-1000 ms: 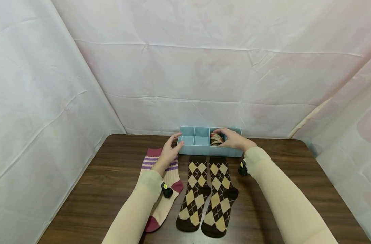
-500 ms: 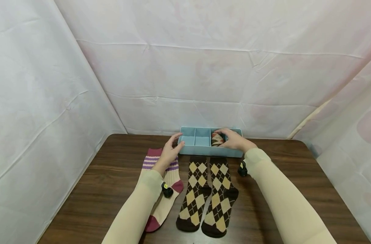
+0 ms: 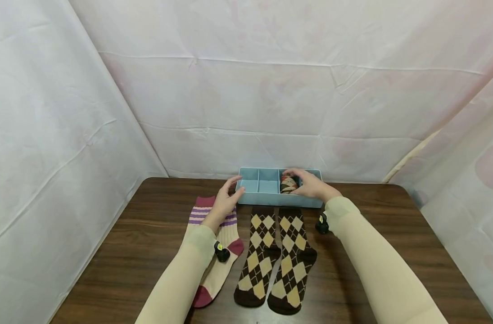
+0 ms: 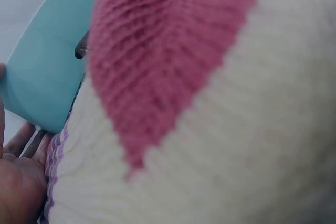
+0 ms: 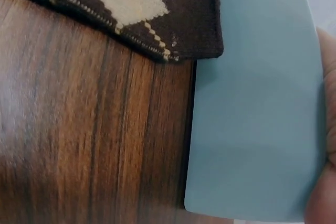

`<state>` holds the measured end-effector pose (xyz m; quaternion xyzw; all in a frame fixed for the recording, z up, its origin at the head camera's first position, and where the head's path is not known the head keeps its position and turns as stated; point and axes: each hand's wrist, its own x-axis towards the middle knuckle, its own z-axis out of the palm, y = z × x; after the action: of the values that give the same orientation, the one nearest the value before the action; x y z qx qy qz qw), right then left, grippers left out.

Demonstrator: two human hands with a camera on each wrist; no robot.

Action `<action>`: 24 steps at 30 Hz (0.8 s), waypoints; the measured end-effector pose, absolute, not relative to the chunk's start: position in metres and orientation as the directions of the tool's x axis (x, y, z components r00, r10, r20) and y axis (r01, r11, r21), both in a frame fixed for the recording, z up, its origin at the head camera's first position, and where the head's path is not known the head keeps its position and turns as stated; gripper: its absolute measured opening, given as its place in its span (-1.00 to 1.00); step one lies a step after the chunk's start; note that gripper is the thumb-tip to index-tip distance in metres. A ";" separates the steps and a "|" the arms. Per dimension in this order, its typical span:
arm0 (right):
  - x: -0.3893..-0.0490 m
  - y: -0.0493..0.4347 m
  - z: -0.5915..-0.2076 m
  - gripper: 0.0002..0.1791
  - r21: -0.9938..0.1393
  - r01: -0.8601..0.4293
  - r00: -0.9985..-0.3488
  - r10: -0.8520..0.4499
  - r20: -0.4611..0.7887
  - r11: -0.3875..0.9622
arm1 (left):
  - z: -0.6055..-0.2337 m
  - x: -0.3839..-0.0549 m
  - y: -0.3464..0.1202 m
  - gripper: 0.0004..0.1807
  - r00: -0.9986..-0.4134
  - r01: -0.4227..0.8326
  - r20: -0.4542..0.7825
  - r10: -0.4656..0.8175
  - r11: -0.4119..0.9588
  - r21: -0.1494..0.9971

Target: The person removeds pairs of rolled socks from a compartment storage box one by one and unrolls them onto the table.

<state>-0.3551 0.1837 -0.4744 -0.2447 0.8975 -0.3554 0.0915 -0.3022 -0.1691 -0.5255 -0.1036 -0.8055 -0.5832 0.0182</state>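
A pale blue divided box stands at the back of the table. My right hand reaches into its right part, fingers and thumb around a rolled patterned sock. Part of that roll is hidden by the hand. At the box's left end is my left hand, thumb and fingers spread beside the corner; the left wrist view shows its fingers nearly straight. Under the left forearm lie cream socks with maroon heels and purple stripes. Two brown argyle socks lie flat in front of the box.
The dark wooden table carries everything. Right behind the box hangs a pale curtain, with further curtain on both sides. Two compartments on the box's left show bare floors. An argyle cuff touches the box's front wall.
Both hands stay almost where they were. The rolled sock in the box has turned slightly under the right hand's fingers; the flat socks have not moved.
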 end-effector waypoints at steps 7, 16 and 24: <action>-0.353 0.190 -0.474 -0.23 -0.692 -0.419 -0.861 -0.499 0.098 0.588 | -0.526 -0.303 -0.167 -0.37 -0.981 0.175 0.139 0.139 0.294 0.940; -0.345 0.201 -0.456 -0.17 -0.721 -0.469 -0.843 -0.502 0.194 0.510 | -0.528 -0.303 -0.166 -0.39 -0.981 0.168 0.132 0.139 0.293 0.941; -0.337 0.211 -0.432 -0.18 -0.754 -0.441 -0.853 -0.490 0.182 0.487 | -0.529 -0.304 -0.169 -0.37 -0.980 0.175 0.137 0.147 0.291 0.941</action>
<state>-0.3369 0.2110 -0.4323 -0.2699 0.8619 -0.4284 0.0287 -0.3043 -0.1686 -0.5287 -0.1000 -0.8032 -0.5871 0.0119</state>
